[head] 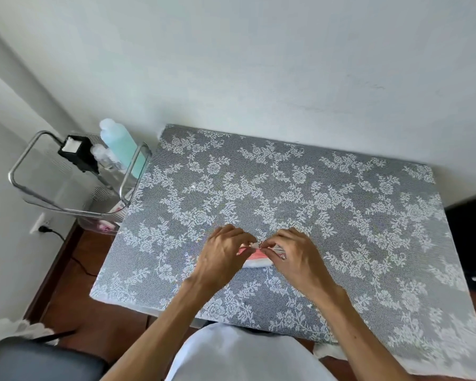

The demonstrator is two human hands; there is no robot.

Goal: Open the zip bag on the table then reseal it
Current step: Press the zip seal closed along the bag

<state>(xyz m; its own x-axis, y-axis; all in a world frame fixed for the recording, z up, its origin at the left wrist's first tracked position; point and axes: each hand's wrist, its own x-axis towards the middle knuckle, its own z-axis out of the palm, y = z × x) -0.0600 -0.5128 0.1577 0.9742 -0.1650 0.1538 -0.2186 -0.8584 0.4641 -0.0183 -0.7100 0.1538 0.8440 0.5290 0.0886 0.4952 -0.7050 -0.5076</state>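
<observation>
Both hands, left (223, 254) and right (289, 251), pinched the bag's (254, 257) top edge at lower centre of the table (368, 215); whether opening or resealing was unclear.

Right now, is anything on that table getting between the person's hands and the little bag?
Nothing visible does. The left hand and the right hand are both already on the zip bag, pinching its top edge on the lace-covered table, with no other object near it.

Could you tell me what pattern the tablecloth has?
White floral lace over grey on the tablecloth, clearest in the head view.
</observation>
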